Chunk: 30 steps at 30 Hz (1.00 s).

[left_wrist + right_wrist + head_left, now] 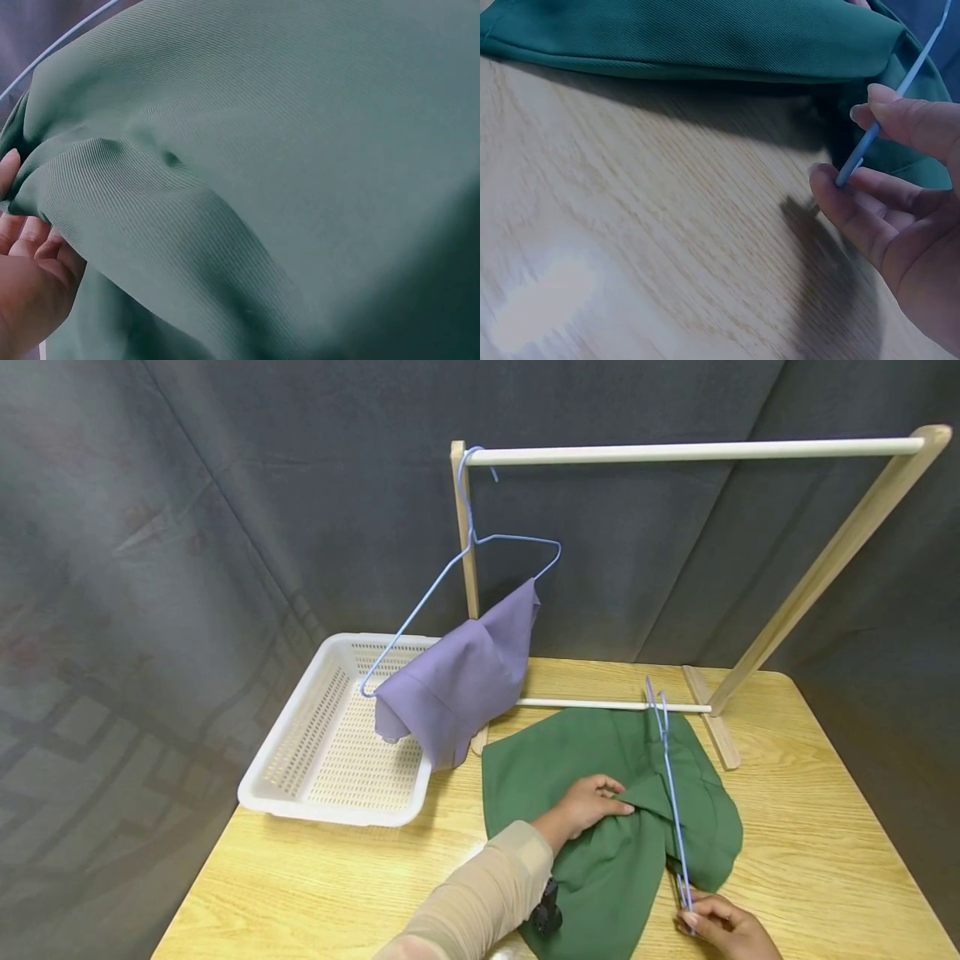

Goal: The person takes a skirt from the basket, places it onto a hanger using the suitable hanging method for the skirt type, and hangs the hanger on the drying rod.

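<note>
A green cloth (570,752) with folds and a stitched edge lies spread on the table, its kind unclear from its shape. My left hand (587,806) pinches a fold of it between thumb and fingers; the left wrist view shows the bunched fabric (135,187) running from that hand (37,285). A light blue wire hanger (671,793) stands on edge across the cloth, its hook toward the rack. My right hand (723,925) holds the hanger's near end, with thumb and fingertips around the wire (870,135) in the right wrist view.
Behind the cloth stands a wooden rack with a white top rail (690,452) and a low white bar (600,703). At its left end hangs another blue hanger (423,602) carrying a purple cloth (472,681), which overlaps a white plastic basket (262,777). Dark curtains surround the wooden table (300,885).
</note>
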Each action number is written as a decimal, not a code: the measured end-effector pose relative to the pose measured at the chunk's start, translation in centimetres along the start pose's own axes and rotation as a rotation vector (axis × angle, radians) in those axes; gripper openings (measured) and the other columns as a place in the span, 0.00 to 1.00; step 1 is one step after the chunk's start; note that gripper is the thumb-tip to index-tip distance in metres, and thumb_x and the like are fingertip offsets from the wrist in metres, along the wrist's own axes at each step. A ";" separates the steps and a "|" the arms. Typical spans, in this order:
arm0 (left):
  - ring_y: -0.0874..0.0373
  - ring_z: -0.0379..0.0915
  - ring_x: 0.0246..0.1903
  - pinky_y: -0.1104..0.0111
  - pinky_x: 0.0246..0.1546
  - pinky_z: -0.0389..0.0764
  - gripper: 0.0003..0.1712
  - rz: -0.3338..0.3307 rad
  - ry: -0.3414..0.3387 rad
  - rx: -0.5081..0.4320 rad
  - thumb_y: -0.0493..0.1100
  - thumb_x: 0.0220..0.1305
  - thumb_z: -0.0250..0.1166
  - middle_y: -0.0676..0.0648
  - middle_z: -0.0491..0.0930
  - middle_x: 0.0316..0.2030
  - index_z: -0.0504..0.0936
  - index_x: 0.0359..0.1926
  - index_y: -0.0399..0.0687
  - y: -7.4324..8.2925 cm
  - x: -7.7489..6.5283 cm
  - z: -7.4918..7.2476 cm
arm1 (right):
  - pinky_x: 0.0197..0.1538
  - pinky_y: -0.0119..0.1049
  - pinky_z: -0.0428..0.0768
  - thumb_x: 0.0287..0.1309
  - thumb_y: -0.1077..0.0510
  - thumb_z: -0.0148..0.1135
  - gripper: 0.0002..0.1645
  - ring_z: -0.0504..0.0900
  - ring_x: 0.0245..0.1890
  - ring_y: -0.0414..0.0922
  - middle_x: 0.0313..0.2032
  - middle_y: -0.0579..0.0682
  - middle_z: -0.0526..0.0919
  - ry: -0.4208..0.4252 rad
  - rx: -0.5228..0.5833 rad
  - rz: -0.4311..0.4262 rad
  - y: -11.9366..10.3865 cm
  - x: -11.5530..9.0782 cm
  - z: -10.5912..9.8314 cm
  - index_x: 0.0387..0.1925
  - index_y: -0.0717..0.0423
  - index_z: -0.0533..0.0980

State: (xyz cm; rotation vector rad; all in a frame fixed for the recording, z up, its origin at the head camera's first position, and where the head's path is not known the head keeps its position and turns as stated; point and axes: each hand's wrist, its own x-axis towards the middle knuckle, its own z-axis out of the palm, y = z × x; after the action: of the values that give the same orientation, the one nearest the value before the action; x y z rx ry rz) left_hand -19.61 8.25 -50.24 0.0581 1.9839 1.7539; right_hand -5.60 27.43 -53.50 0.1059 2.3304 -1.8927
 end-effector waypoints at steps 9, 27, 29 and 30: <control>0.60 0.71 0.24 0.70 0.26 0.72 0.09 0.001 -0.041 0.004 0.34 0.47 0.65 0.53 0.76 0.25 0.77 0.33 0.46 -0.3 -0.1 0.2 | 0.36 0.27 0.75 0.45 0.67 0.59 0.09 0.73 0.31 0.31 0.32 0.43 0.75 0.076 -0.107 0.067 -0.2 0.0 0.8 0.26 0.74 0.73; 0.61 0.70 0.22 0.71 0.21 0.70 0.10 -0.004 -0.052 0.028 0.34 0.48 0.64 0.52 0.76 0.25 0.78 0.35 0.43 -0.3 -0.4 0.4 | 0.36 0.29 0.74 0.43 0.62 0.62 0.12 0.71 0.31 0.28 0.33 0.44 0.73 0.107 -0.177 0.129 -0.9 0.0 1.1 0.26 0.71 0.74; 0.61 0.69 0.21 0.70 0.19 0.69 0.10 -0.013 -0.048 0.012 0.34 0.48 0.64 0.53 0.76 0.25 0.78 0.35 0.43 -0.2 -0.5 0.3 | 0.36 0.29 0.74 0.43 0.62 0.62 0.11 0.70 0.31 0.27 0.33 0.43 0.73 0.112 -0.190 0.143 -1.0 0.0 1.2 0.25 0.70 0.74; 0.61 0.69 0.21 0.70 0.18 0.69 0.10 -0.016 -0.049 0.006 0.34 0.48 0.64 0.53 0.76 0.25 0.78 0.35 0.43 -0.2 -0.5 0.2 | 0.36 0.29 0.74 0.42 0.62 0.62 0.11 0.70 0.31 0.27 0.33 0.43 0.73 0.113 -0.188 0.151 -1.0 0.0 1.2 0.25 0.69 0.74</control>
State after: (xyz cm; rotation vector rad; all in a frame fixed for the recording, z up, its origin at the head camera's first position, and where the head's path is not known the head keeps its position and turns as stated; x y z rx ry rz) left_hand -18.99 8.26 -50.26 0.0862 1.9494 1.7205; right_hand -5.66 26.00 -52.78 0.3655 2.4816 -1.6295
